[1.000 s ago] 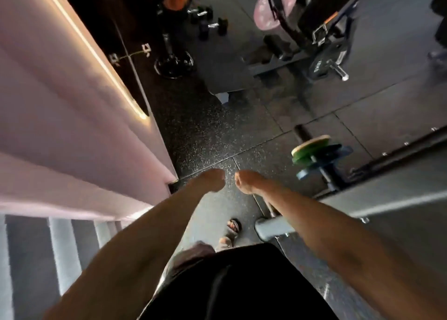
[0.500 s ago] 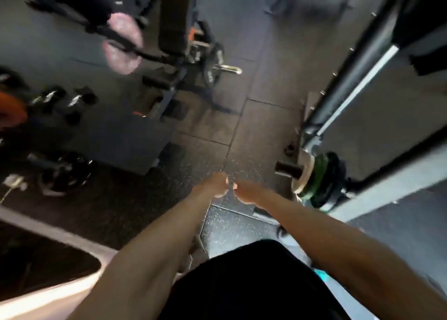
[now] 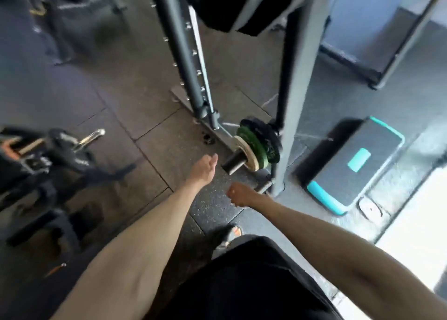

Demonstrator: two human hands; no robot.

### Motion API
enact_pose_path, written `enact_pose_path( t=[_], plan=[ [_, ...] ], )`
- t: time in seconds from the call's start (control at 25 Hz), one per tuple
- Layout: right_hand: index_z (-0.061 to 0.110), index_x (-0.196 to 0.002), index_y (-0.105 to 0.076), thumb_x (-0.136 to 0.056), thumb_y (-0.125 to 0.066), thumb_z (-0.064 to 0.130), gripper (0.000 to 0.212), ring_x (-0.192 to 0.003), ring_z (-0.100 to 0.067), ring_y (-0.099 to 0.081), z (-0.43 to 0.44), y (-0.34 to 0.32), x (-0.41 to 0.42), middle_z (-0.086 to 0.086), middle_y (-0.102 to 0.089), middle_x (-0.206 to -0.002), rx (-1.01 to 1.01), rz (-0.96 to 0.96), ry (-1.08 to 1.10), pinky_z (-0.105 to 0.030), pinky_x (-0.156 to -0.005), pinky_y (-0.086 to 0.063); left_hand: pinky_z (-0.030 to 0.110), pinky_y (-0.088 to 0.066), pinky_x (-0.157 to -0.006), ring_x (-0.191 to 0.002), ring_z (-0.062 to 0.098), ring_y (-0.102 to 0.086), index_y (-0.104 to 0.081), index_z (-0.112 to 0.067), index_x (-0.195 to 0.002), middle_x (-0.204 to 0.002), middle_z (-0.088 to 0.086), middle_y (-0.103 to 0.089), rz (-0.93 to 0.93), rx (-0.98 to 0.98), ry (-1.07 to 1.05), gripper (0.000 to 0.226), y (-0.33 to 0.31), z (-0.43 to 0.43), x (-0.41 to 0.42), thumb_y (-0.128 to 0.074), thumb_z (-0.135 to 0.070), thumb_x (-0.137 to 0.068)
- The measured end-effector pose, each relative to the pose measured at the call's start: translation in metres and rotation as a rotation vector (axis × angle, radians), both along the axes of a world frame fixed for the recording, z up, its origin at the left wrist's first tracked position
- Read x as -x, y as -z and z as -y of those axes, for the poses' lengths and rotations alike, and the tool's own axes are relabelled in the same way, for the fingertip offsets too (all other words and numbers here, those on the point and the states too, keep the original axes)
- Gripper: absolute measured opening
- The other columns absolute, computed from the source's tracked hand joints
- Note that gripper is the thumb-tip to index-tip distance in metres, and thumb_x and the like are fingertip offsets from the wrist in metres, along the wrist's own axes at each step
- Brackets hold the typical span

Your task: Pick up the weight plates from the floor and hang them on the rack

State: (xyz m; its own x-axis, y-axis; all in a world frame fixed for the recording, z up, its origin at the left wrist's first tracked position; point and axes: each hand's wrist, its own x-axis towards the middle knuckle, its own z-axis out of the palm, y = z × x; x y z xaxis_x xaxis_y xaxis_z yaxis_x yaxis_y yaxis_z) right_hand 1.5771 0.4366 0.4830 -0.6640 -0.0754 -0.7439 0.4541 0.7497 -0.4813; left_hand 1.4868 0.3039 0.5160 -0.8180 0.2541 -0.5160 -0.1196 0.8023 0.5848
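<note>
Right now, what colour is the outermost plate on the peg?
Cream outermost plate, green plate behind it; clearest in the head view.

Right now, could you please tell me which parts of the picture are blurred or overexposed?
Head view: motion blur smears the edges, worst on the equipment at left and the top of the rack; the plates, left hand and right hand near the centre are fairly readable; daylight washes out the floor at lower right; the wide lens splays the uprights.

text: none legible | weight plates (image 3: 262,143): faces too blurred to read | step platform (image 3: 338,174): no readable mark
</note>
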Motion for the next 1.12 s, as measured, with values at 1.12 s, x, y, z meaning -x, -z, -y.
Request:
enact_pose_path(
  t=[1.12],
  plan=[
    [-0.002,-0.111,-0.066,-0.102,-0.04,0.053,0.061,-0.109,-0.037,-0.062,-0.063,-0.064,0.05,-0.024,-0.066,-0.116,-0.003,-0.23,1.279,-0.038,-0.089,-0.047,0.03,-0.045,-0.095,-0.118,0.029,-0.061,-0.061,0.007,-0.123,-0.127,0.021,-0.064,0.011,0.002,0.283,0.053,-0.051,-0.133,0.073,-0.072,-0.032,-0.088]
  ],
)
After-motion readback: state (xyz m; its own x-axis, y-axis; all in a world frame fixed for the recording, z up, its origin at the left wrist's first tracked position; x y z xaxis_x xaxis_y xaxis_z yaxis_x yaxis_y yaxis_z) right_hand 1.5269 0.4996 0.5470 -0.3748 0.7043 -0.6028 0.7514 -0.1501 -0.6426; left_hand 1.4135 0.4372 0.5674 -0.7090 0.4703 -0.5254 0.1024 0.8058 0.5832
